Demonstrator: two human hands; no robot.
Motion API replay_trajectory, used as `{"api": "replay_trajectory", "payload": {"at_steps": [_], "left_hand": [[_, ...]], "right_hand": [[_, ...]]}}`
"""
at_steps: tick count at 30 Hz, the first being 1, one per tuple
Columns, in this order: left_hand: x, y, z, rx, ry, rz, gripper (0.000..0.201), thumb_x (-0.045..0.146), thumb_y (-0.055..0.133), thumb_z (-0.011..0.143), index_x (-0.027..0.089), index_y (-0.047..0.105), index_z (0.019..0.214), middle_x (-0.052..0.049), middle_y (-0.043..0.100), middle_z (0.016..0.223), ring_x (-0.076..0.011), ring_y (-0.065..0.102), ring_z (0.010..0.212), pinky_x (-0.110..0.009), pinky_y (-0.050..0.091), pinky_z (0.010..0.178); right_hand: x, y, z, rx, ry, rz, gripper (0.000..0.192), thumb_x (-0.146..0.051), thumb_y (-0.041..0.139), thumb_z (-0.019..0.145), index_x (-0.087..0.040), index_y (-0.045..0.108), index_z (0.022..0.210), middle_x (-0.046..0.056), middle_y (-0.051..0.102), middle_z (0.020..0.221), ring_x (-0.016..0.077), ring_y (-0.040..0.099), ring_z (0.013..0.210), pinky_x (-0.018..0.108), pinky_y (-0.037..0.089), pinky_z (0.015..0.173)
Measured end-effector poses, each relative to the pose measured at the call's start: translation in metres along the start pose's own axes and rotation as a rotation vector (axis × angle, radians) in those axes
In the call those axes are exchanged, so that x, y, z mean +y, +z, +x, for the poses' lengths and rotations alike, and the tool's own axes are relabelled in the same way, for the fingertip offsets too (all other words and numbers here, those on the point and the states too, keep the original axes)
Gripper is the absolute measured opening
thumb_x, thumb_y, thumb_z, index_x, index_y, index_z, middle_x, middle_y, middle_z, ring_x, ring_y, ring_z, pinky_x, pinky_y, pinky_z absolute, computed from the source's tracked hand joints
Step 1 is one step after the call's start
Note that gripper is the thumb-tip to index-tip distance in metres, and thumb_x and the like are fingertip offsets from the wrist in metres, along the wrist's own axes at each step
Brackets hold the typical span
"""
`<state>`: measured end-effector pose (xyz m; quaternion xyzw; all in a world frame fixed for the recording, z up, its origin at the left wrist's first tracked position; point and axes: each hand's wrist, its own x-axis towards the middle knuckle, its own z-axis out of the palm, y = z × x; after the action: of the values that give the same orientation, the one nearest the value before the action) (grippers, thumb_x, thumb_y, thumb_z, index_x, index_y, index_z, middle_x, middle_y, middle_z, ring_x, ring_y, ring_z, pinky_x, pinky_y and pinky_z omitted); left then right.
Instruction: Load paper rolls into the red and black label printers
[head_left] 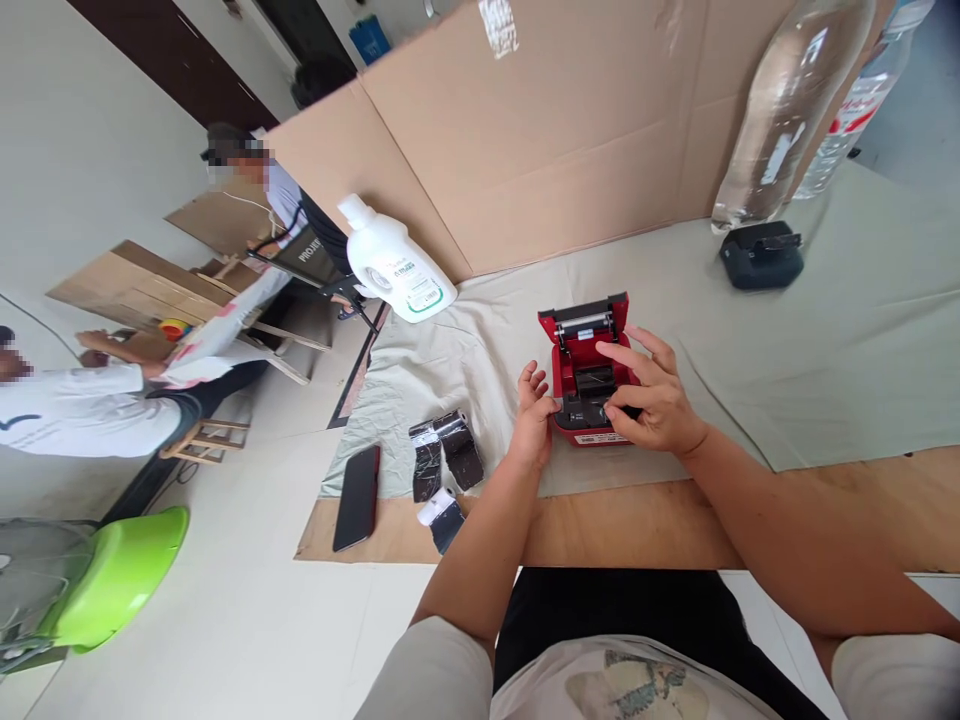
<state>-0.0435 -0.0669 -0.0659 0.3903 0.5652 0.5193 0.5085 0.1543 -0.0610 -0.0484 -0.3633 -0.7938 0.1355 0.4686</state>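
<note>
A small red and black printer stands on the cloth in front of me, its red lid raised and tilted back. A dark roll shows inside the bay. My left hand grips the printer's left side, thumb on the front left corner and fingers curled beside the body. Over the right front of the printer, my right hand brings thumb and index finger together in a pinch, with the other fingers raised and spread. What lies between those fingertips is too small to make out.
Pieces of black film on rolls and a phone lie left. A white jug and a cardboard wall stand behind; a large bottle and a black case are right. Two people work beyond.
</note>
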Motion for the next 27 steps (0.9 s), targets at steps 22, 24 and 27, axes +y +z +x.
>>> {"api": "replay_trajectory", "payload": {"at_steps": [22,24,27], "left_hand": [[0.075,0.071,0.036,-0.564,0.341,1.651,0.026,0.021,0.065,0.079,0.016,0.075,0.102,-0.016,0.074,0.109,-0.0346,0.063,0.113,-0.049,0.036,0.105],[0.073,0.069,0.036,-0.55,0.372,1.625,0.024,0.021,0.066,0.078,0.017,0.075,0.099,-0.015,0.072,0.113,-0.0345,0.06,0.117,-0.048,0.036,0.105],[0.07,0.063,0.036,-0.471,0.432,1.487,0.031,0.018,0.066,0.075,0.018,0.069,0.106,-0.012,0.069,0.117,-0.0323,0.058,0.118,-0.045,0.038,0.103]], "right_hand": [[0.071,0.032,-0.009,0.417,0.734,0.377,0.054,-0.073,0.043,0.086,-0.023,0.064,0.085,0.008,0.071,0.096,0.022,0.065,0.091,0.038,0.055,0.077],[0.073,0.033,-0.01,0.41,0.748,0.386,0.051,-0.071,0.045,0.086,-0.023,0.064,0.084,0.009,0.071,0.095,0.0219,0.065,0.089,0.037,0.056,0.073],[0.076,0.035,-0.01,0.412,0.761,0.392,0.049,-0.067,0.046,0.087,-0.022,0.065,0.081,0.009,0.071,0.092,0.022,0.066,0.084,0.039,0.056,0.071]]}}
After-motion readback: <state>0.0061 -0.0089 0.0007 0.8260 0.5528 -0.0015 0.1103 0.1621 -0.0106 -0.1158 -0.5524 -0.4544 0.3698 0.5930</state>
